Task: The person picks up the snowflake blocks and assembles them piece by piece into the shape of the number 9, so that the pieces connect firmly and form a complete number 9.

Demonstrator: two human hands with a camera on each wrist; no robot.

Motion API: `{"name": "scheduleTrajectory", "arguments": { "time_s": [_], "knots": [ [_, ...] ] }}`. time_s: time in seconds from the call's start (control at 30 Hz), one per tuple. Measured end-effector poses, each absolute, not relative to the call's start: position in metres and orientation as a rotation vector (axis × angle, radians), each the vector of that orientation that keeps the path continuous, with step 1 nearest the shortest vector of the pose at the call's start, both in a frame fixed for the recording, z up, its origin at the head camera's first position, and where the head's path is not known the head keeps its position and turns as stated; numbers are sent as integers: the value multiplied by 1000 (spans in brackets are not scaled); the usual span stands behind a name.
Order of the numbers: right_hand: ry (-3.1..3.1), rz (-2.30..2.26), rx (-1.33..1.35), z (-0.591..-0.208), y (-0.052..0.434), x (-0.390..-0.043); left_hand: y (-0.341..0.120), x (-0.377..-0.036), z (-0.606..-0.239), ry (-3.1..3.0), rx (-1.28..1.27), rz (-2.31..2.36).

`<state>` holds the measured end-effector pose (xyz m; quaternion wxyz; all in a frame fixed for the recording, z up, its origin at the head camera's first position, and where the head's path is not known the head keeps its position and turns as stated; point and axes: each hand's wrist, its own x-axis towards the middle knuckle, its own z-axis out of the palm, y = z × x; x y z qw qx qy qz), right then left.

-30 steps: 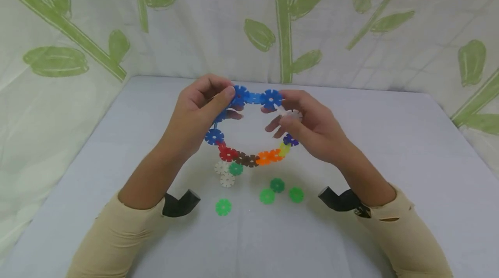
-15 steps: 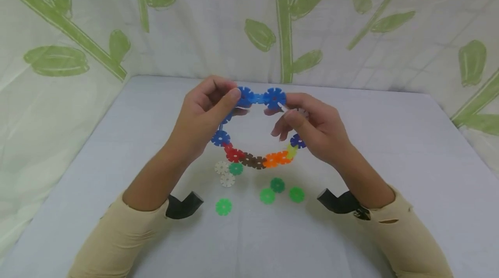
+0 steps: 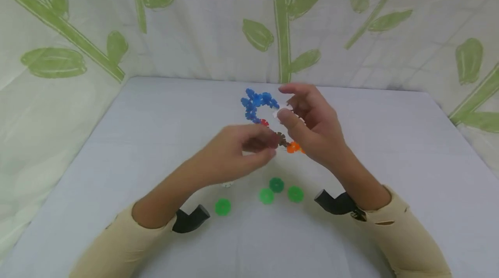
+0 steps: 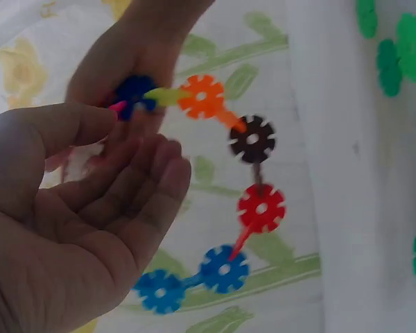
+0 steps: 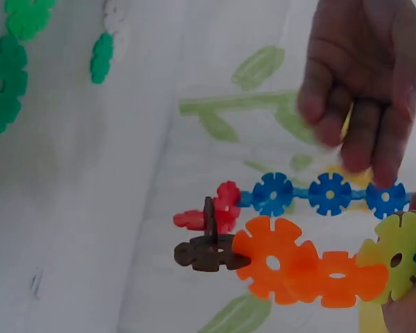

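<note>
The right hand [image 3: 317,133] holds a chain of slotted plastic discs [image 3: 257,100] raised over the white worktop [image 3: 234,247], its grip narrow, thumb and fingers pinching beside a white piece [image 3: 289,108]. Those fingers hide that stretch, so whether the loop is closed cannot be told. The left hand [image 3: 234,154] has a loose, wide grip, fingers softly bent and holding nothing; it hides part of the chain from the head camera, near the brown disc [image 3: 281,139]. A pink sliver [image 4: 116,107] shows by its thumb tip, mostly hidden; contact is unclear. In the right wrist view the yellow disc [image 5: 396,257] joins the orange ones, and the right hand is cut off at the edge. A small dark mark [image 5: 36,283] there is too faint to read. Green discs [image 3: 277,185] lie loose nearby; the left arm mostly covers a white disc [image 3: 227,184].
</note>
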<state>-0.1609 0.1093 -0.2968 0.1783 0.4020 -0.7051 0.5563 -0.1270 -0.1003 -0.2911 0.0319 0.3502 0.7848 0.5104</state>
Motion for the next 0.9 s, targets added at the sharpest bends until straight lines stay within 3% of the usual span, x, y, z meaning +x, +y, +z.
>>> {"name": "scheduleTrajectory", "arguments": {
  "time_s": [0.4, 0.53, 0.6, 0.73, 0.9],
  "knots": [
    [-1995, 1376, 1338, -291, 93, -143, -91, -128, -305, 2136, 929, 1349],
    [-1849, 1569, 1279, -291, 98, -156, -99, -132, -292, 2215, 988, 1556],
    [-1844, 1656, 1245, -295, 101, -164, -105, -134, -283, 2230, 896, 1725],
    [-2246, 1527, 1269, -311, 104, -175, -120, -136, -269, 2134, 669, 2091],
    [-2920, 923, 1579, -333, 92, -167, -129, -136, -262, 2131, 493, 2143]
  ]
}}
